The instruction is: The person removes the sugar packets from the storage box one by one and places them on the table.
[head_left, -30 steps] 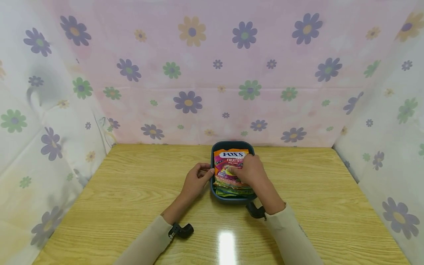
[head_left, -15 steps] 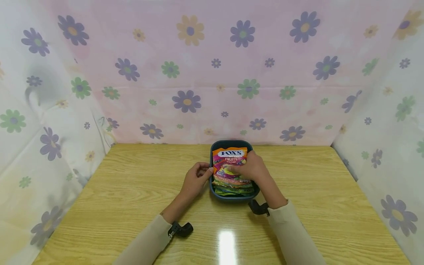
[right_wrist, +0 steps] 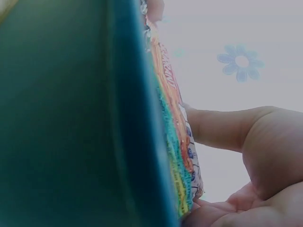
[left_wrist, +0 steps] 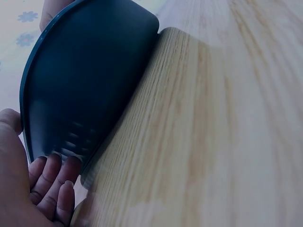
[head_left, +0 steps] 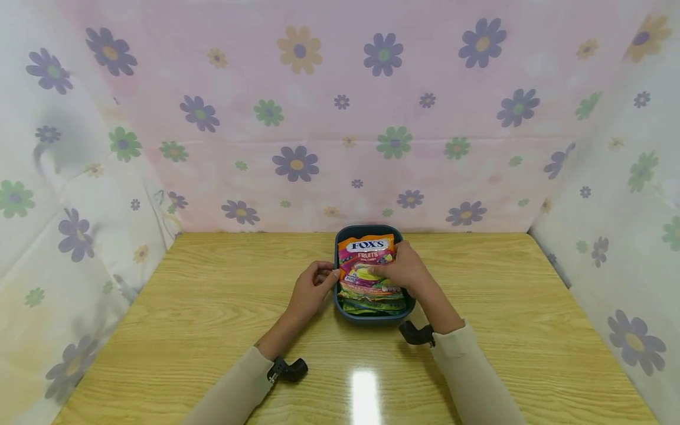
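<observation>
- Right hand (head_left: pixel 408 273) has eased outward; its thumb now lies nearer the bag's (head_left: pixel 357 260) right edge.
- Wrist mount (head_left: pixel 416 333) has moved right too.
- Bag's lower-right print, earlier covered, shows.
- Its top label tilts slightly more.

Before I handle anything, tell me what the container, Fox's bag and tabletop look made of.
Container: likely plastic, satin; smooth dark wall with soft reflections. Fox's bag: probably plastic film, glossy; crinkled, with highlights. Tabletop: wood or wood-look laminate, glossy; grain and a bright reflection show.
</observation>
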`<act>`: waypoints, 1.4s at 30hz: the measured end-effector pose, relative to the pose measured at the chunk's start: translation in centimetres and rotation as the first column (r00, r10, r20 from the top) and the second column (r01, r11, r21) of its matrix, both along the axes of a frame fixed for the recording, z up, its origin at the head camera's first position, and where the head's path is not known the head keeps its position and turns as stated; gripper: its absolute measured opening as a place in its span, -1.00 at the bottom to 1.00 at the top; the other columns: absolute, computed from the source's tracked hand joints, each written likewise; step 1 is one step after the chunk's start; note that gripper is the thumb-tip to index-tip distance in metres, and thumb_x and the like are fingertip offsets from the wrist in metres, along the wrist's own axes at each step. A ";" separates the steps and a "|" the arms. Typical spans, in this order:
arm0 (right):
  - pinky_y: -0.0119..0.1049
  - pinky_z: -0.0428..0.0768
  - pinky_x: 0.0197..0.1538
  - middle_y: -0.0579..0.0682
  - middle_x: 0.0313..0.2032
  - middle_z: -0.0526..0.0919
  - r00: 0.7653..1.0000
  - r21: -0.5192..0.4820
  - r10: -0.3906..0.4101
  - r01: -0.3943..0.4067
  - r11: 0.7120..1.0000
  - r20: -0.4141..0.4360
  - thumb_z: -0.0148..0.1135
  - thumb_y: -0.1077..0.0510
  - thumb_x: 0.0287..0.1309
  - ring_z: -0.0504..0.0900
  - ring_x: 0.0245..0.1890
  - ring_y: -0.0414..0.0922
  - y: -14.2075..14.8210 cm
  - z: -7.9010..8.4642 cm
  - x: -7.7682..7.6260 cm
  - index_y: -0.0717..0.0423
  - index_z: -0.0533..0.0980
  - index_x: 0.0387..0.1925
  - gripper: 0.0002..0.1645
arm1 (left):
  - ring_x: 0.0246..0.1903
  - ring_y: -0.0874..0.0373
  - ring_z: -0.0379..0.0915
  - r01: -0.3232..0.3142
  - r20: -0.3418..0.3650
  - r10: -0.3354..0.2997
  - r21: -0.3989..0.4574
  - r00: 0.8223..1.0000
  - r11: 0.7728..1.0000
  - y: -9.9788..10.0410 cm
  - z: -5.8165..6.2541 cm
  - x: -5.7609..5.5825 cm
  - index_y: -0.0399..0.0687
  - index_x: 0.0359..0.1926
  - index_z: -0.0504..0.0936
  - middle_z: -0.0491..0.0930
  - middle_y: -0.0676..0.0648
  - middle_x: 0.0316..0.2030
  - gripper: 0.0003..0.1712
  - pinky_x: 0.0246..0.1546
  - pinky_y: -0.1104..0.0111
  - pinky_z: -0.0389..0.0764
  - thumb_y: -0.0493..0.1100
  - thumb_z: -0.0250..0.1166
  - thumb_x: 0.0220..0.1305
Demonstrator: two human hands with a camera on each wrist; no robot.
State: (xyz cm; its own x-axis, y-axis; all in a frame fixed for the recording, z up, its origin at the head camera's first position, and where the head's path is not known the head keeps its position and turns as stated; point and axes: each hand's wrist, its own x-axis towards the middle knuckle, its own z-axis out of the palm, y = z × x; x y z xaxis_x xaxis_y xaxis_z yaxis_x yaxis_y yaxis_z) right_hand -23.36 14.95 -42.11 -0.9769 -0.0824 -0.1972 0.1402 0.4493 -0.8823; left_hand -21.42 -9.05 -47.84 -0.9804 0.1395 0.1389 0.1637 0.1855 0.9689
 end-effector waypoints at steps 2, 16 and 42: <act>-0.08 0.70 -0.02 0.26 0.01 0.60 1.000 -0.042 0.006 -0.006 0.999 0.015 0.52 0.22 0.27 0.67 -0.08 0.09 0.0 0.0 -0.2 0.37 0.38 0.17 -0.38 | -0.25 0.17 0.59 -0.003 -0.001 0.003 -0.004 1.000 1.000 -0.1 0.0 0.0 -0.30 0.16 0.62 0.68 -0.25 -0.07 -0.67 -0.22 0.42 0.55 -0.16 0.31 0.55; -0.04 0.70 0.10 0.31 0.17 0.50 0.996 -0.124 0.008 0.003 0.992 0.094 0.45 0.24 0.34 0.65 0.04 0.13 0.7 -0.4 -0.7 0.35 0.22 0.35 -0.25 | -0.29 0.21 0.57 0.001 -0.006 -0.001 -0.006 1.000 1.000 -0.2 0.0 0.0 -0.31 0.16 0.62 0.67 -0.26 -0.09 -0.67 -0.25 0.41 0.53 -0.16 0.31 0.55; -0.08 0.74 0.03 0.39 0.21 0.54 0.998 -0.212 0.000 0.014 0.977 0.066 0.39 0.21 0.41 0.71 0.02 0.14 2.8 2.0 -0.5 0.35 0.16 0.51 -0.16 | -0.30 0.22 0.55 0.001 -0.031 -0.001 -0.004 1.000 1.000 -0.1 -0.2 -0.1 -0.37 0.17 0.61 0.67 -0.25 -0.11 -0.64 -0.26 0.42 0.52 -0.17 0.31 0.55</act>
State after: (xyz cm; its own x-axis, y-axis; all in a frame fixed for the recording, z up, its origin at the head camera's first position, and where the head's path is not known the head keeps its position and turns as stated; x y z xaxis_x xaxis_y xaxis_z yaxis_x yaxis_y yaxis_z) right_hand -23.87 17.71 -40.15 -0.9632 -0.1228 -0.2390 0.2028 0.2513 -0.9464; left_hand -21.52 -9.10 -48.03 -0.9754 0.1415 0.1690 0.1942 0.1891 0.9626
